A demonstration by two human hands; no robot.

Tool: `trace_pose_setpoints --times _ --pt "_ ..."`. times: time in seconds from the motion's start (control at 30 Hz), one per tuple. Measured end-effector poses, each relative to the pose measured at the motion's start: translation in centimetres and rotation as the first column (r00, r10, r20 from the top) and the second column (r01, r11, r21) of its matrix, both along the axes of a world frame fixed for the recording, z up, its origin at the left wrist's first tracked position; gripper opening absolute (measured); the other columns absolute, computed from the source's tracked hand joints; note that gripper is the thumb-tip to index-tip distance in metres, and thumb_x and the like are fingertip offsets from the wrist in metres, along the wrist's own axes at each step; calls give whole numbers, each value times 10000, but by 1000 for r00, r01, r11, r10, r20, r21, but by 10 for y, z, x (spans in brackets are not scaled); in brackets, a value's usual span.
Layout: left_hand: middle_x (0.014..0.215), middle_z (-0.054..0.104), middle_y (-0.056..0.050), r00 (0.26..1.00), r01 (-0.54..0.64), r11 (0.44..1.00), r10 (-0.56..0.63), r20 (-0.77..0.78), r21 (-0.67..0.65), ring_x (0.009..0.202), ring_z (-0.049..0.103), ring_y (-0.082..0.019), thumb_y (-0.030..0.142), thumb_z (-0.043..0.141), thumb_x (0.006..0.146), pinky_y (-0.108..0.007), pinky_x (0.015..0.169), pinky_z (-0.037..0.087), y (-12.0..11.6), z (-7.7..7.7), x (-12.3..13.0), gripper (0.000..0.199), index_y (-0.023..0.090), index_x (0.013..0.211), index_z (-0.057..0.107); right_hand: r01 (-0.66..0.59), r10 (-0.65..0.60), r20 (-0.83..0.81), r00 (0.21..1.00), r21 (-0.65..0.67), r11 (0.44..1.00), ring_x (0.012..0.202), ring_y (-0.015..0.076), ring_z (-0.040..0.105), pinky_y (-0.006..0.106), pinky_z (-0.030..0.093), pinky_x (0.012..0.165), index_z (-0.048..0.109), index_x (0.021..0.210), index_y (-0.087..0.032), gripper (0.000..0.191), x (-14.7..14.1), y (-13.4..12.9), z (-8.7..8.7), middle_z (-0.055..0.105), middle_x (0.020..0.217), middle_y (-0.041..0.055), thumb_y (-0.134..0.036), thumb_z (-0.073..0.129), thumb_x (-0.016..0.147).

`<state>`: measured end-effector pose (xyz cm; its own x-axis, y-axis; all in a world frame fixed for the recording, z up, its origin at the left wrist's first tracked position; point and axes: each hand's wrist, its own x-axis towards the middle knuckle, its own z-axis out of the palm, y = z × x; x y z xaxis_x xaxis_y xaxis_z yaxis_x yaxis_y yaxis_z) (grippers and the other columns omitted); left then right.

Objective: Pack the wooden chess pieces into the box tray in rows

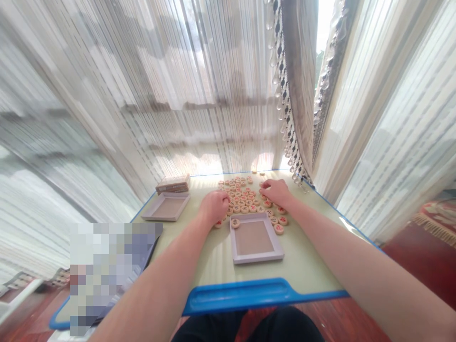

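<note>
Sheer striped curtains (213, 71) hang all around a pale worktop (306, 270) with a blue, smooth-moulded edge (242, 295). Dozens of round wooden pieces (244, 209), marked with red or dark characters, crowd its middle; they overlap too much, and the hands cover too many, for an exact count. Two more pieces (262, 173) sit at the far edge, and one piece (235, 223) lies at the far left corner of the nearer of two shallow, pale-walled trays (254, 240). The second tray (167, 207) stands to the left, before one stack of flat boxes (173, 183) whose number is unclear. The left hand (214, 207) is curled at the pieces' left side, the right hand (276, 191) bent over those on the right; whether either grips a piece cannot be told. Pixelation masks an object (117, 275) at the left.
</note>
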<state>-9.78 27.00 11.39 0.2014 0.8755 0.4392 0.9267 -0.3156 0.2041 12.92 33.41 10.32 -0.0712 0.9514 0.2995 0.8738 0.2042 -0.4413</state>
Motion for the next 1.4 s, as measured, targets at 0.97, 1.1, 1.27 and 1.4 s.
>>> trace_pose_setpoints --times 0.97,1.1,1.27,1.4 --pt "741 652 -6 1000 -4 1000 3 -17 -31 697 566 -135 173 385 704 -225 642 408 -11 4 -4 269 202 672 650 -541 613 215 760 -312 781 675 153 549 232 358 531 638 810 -239 252 -30 -95 43 648 780 -7 -392 601 613" --pt "761 655 -9 998 -11 998 8 -55 -60 699 564 -137 182 382 713 -226 639 407 -11 4 -2 276 201 689 656 -555 637 286 716 -320 768 663 157 545 233 348 531 631 742 -227 191 -30 -100 44 633 709 2 -370 587 622" --pt "769 658 -13 997 -6 997 0 -80 -71 696 562 -139 187 379 716 -228 635 403 -11 4 -1 285 204 716 664 -625 688 236 686 -294 724 680 155 553 237 364 589 657 819 -243 201 -34 -103 42 638 725 1 -342 569 667" --pt "781 659 -15 997 -8 996 2 -73 -84 709 563 -137 181 383 720 -223 651 408 -12 5 -1 284 199 716 666 -619 665 265 698 -244 747 745 173 551 239 363 605 653 863 -241 239 -34 -102 41 642 804 17 -316 593 643"
